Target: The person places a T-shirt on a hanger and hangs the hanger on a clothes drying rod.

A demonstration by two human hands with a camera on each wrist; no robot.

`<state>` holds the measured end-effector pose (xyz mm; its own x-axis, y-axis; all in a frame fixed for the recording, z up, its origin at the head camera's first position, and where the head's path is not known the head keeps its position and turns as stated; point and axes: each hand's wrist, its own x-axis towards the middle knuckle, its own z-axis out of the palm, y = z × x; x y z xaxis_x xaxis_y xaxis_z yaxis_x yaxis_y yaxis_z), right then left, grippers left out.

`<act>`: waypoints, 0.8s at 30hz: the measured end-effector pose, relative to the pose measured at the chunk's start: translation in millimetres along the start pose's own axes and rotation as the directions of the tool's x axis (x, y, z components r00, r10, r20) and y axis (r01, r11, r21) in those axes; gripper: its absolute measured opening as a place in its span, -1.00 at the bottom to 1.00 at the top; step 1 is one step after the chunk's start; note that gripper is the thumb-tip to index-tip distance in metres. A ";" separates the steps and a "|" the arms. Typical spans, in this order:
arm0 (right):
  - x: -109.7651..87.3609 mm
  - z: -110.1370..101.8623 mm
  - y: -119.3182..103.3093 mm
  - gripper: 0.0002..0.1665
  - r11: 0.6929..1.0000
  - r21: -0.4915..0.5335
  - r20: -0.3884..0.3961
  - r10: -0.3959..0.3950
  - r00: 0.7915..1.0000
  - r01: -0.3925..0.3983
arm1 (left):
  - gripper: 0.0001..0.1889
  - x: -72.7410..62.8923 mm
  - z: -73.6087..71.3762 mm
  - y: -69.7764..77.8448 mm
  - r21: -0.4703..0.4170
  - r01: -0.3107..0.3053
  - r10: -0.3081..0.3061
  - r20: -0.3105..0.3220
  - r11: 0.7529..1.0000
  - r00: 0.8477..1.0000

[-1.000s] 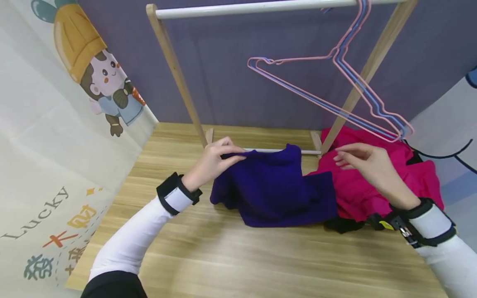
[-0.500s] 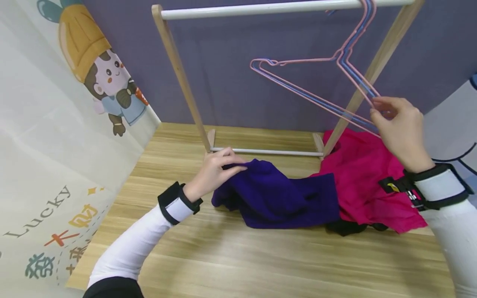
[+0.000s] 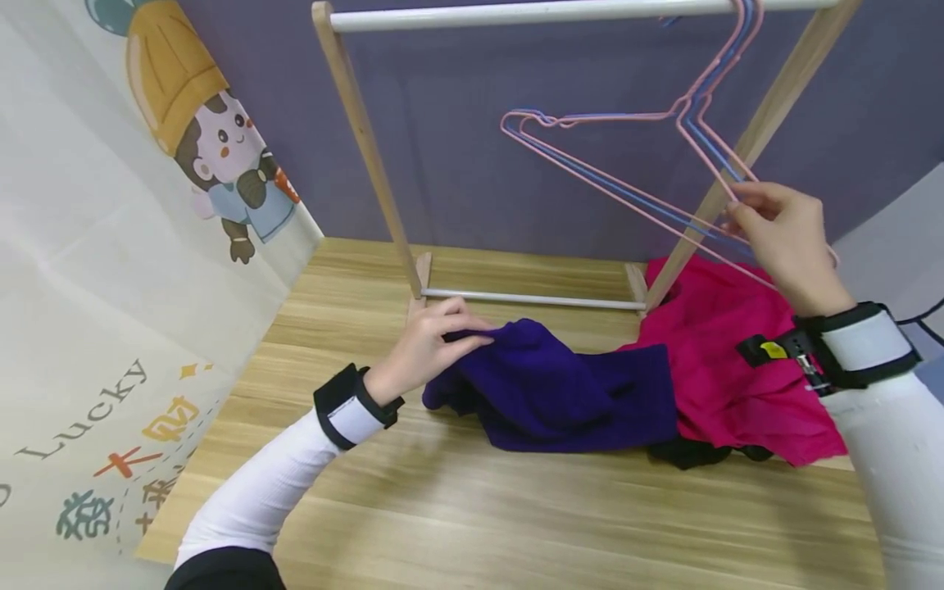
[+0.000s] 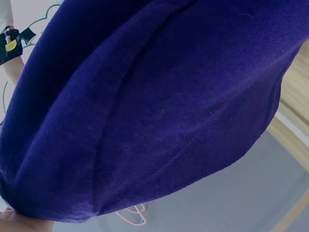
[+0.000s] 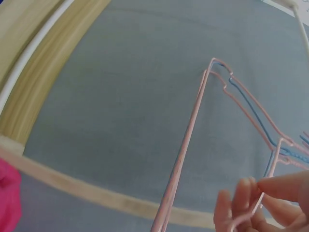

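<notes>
In the head view my left hand (image 3: 435, 340) pinches the upper left edge of a dark purple knit garment (image 3: 560, 393), which lies bunched on the wooden tabletop. That garment (image 4: 183, 106) fills most of the left wrist view, with only a bit of my hand (image 4: 24, 224) at the lower left corner. Up at the right, my right hand (image 3: 789, 238) grips the sloping right arm of a pink wire hanger (image 3: 619, 119). Pink and blue hangers hang close together from the rail. The right wrist view shows thumb and fingers (image 5: 241, 198) around the hanger wire.
A wooden rack has a white top rail (image 3: 531, 14), wooden posts (image 3: 369, 147) and a low white bar (image 3: 531, 300). Bright pink cloth (image 3: 723, 377) with black fabric (image 3: 686, 452) beneath lies right of the purple garment. A grey-purple panel stands behind.
My right hand has risen from above the pink cloth to the hangers and taken hold of one. The raised part of the purple garment has dropped lower; my left hand keeps its pinch.
</notes>
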<state>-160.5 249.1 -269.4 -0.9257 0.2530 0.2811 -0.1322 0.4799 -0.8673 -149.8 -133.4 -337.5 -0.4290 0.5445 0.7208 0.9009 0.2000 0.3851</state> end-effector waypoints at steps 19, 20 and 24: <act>4.3 0.7 -24.4 -0.74 0.815 0.575 0.056 0.047 0.997 -0.071 | -0.82 -3.0 -2.3 -0.9 -0.104 0.061 -0.059 0.025 0.993 0.998; 2.7 -0.9 -24.2 -0.73 0.809 0.584 0.055 0.045 0.997 -0.069 | -0.82 -3.0 -2.5 -0.9 -0.100 0.061 -0.059 0.025 0.993 0.998; -4.9 -7.6 -17.4 -0.71 0.827 0.556 0.060 0.064 0.996 -0.087 | -0.82 -3.7 -3.8 -1.2 -0.089 0.055 -0.054 0.019 0.994 0.998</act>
<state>-150.9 245.9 -252.6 -0.9519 0.2324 0.1997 -0.2260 -0.0926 -0.9697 -149.6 -138.8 -338.4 -0.4754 0.5483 0.6880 0.8664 0.1561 0.4743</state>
